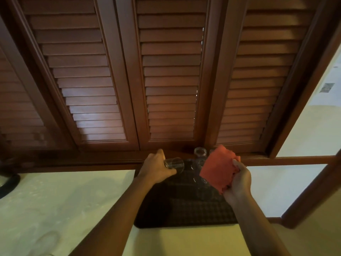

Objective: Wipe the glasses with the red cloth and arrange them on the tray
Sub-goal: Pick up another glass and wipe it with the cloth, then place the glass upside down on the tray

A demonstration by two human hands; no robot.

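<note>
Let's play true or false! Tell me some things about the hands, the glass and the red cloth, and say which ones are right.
1. The left hand holds a glass. True.
2. The red cloth lies flat on the tray. False: the right hand holds it up above the tray.
3. The held glass stands upright. False: it is tipped on its side.
4. Another glass stands by the wooden shutters. True.
5. The tray is white. False: it is dark.
</note>
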